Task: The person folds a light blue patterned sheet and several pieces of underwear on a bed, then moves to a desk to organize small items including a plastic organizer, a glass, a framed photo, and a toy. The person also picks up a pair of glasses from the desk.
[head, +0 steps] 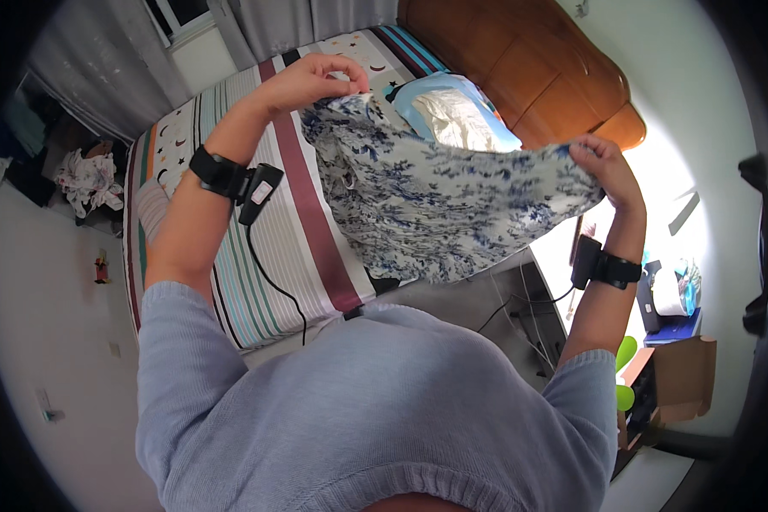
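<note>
A white garment with a blue floral print [422,198] hangs stretched between my two hands, above the near side of the bed. My left hand [317,80] pinches its upper left corner between thumb and fingers. At the upper right corner my right hand [605,169] grips the cloth. The fabric's top edge sags between the hands, and its lower part falls in gathered folds. What kind of garment it is, I cannot tell. Beyond it, a pale cream cloth [454,118] rests on a light blue pillow [409,105], both partly hidden by the garment.
The bed's striped sheet [301,211] spreads before me, with a brown wooden headboard [518,64] at its far right. Clothes [89,182] lie heaped at the left. On the right are a brightly lit table, an open cardboard box [685,377] and green fan blades [625,397]. Cables trail from both wrist straps.
</note>
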`<action>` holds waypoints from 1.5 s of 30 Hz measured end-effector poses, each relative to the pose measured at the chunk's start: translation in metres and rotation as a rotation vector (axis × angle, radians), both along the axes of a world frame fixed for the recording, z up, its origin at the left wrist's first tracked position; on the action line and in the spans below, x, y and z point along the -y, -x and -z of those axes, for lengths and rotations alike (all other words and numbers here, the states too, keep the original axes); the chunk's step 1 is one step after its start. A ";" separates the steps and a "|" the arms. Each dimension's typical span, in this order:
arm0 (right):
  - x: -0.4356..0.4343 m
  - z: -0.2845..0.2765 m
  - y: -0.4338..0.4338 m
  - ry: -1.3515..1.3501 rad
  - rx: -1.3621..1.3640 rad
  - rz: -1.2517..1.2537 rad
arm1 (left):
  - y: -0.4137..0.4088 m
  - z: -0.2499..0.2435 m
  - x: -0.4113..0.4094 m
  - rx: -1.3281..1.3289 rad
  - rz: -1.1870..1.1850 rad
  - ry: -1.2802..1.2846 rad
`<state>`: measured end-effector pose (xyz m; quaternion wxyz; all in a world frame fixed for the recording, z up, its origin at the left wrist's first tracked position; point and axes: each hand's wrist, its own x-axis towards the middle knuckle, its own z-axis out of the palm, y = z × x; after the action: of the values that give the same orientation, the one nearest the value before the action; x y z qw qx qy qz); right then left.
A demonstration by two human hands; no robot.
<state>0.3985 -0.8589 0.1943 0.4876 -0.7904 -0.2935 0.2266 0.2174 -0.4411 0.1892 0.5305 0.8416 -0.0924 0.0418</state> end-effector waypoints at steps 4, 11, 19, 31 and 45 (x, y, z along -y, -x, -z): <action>0.002 0.001 -0.008 -0.230 -0.037 0.150 | 0.005 -0.009 0.026 -0.126 0.078 -0.416; -0.008 -0.008 -0.024 -0.242 0.340 0.249 | -0.003 -0.006 0.028 -0.160 -0.002 -0.279; -0.084 -0.017 0.021 -0.141 0.878 0.018 | -0.044 -0.022 0.113 -0.057 -0.001 0.394; -0.099 -0.020 0.054 -0.404 0.115 -0.319 | -0.041 -0.037 0.131 0.542 -0.126 -0.141; 0.010 -0.091 -0.031 -0.428 0.531 0.364 | -0.071 -0.044 0.025 0.199 -0.125 -0.282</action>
<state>0.4299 -0.8688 0.2854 0.5808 -0.7411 -0.3052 -0.1425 0.2887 -0.4659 0.2334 0.3921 0.9034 -0.0967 0.1444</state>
